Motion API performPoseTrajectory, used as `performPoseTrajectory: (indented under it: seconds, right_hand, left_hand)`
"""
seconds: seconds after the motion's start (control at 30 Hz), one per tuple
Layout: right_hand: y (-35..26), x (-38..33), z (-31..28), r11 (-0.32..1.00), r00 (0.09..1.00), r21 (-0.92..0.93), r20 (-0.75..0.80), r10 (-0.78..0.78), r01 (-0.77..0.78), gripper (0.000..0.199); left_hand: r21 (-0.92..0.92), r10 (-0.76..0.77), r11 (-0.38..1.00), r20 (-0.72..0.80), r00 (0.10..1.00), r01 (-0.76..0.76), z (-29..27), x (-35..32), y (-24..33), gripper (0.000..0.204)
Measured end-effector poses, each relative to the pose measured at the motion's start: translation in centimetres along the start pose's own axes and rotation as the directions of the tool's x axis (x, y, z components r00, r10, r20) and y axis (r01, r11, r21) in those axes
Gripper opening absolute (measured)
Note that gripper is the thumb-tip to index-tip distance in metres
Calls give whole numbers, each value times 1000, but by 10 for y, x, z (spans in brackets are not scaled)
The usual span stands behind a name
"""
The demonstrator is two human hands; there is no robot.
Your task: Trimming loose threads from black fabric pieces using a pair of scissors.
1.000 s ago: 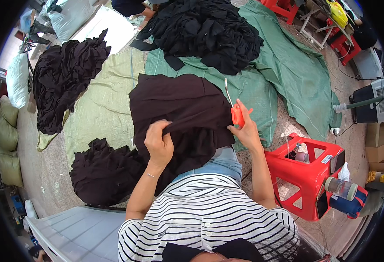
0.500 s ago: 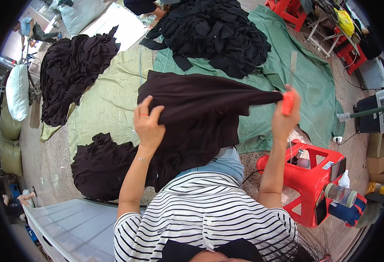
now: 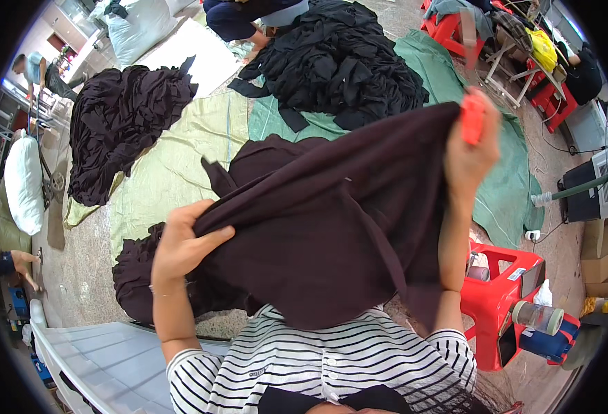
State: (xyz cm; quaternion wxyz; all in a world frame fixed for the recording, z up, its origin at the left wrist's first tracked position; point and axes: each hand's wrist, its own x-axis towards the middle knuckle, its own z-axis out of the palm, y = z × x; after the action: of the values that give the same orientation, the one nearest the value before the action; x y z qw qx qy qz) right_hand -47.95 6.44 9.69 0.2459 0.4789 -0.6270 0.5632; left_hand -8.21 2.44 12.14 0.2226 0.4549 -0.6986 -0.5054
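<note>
Between my two hands a dark brown fabric piece (image 3: 304,255) is spread out and lifted over my lap, with a loose narrow strip hanging across it. My left hand (image 3: 179,241) pinches its left edge between thumb and fingers. My right hand (image 3: 471,162), raised higher and blurred, grips the upper right corner together with a red-orange handled tool (image 3: 474,119). A pale thin strip shows above that tool; I cannot tell its kind. More dark brown cloth (image 3: 134,279) lies bunched beside my left forearm, and another part (image 3: 273,153) shows behind the raised piece.
Heaps of dark brown cloth (image 3: 128,117) and black cloth (image 3: 345,62) lie ahead on yellowish and green sheets (image 3: 500,186). A red stool (image 3: 487,310) with a clear jar (image 3: 535,316) stands at my right, a white plastic surface (image 3: 128,352) at my left. Someone crouches (image 3: 231,17) behind the black heap.
The fabric has come up and closer to me, opening wider. My right hand has risen with the tool and the corner; my left hand has moved left and nearer to me.
</note>
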Motion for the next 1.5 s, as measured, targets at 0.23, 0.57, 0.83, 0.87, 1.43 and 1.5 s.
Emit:
performPoseTrajectory:
  seconds: [0.23, 0.57, 0.83, 0.87, 1.43, 1.5]
  right_hand:
    - [29, -57, 93, 972, 802, 63, 578, 148, -225, 53]
    - [-15, -120, 26, 960, 498, -203, 823, 274, -192, 57]
    - [-56, -142, -33, 902, 490, -250, 772, 405, -351, 33]
    - [-60, -144, -34, 912, 516, -230, 765, 385, -339, 32]
    - [-80, -149, -26, 930, 534, -232, 767, 356, -286, 30]
    - [-80, -149, -25, 937, 533, -229, 775, 339, -263, 30]
  left_hand:
    - [705, -55, 669, -271, 961, 237, 27, 38, -155, 55]
    - [450, 533, 790, -169, 829, -416, 65, 136, -91, 16]
    - [332, 467, 801, 176, 867, -498, 92, 165, -104, 25]
    - [330, 464, 802, 178, 868, -497, 95, 166, -109, 25]
    - [-482, 130, 876, 194, 972, -21, 90, 164, -124, 9]
    - [-515, 136, 857, 181, 974, -24, 88, 164, -127, 8]
